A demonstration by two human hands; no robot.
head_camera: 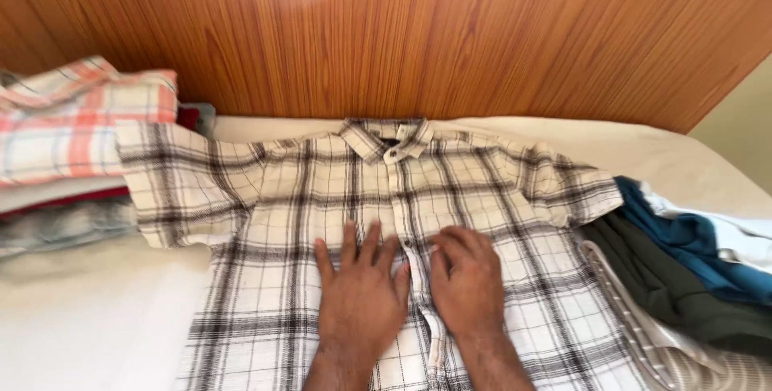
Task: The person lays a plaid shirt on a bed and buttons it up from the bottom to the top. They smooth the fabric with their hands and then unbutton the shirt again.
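The cream short-sleeved shirt with dark plaid checks (pixel 322 198) lies front-up and spread flat on the white bed (pixel 96 327), collar toward the wooden headboard (pixel 450 29), both sleeves out wide. The left hand (pixel 362 294) presses flat beside the button placket, fingers (pixel 351 240) spread wide, holding nothing. The right hand (pixel 468 282) rests just across the placket, fingers curled at the edge; whether they pinch cloth, I cannot tell. Buttoned near the collar; no fold shows yet. A folded stack topped by an orange-and-white plaid garment (pixel 72 118) waits at left, loose dark green and blue clothes (pixel 683 270) at right.
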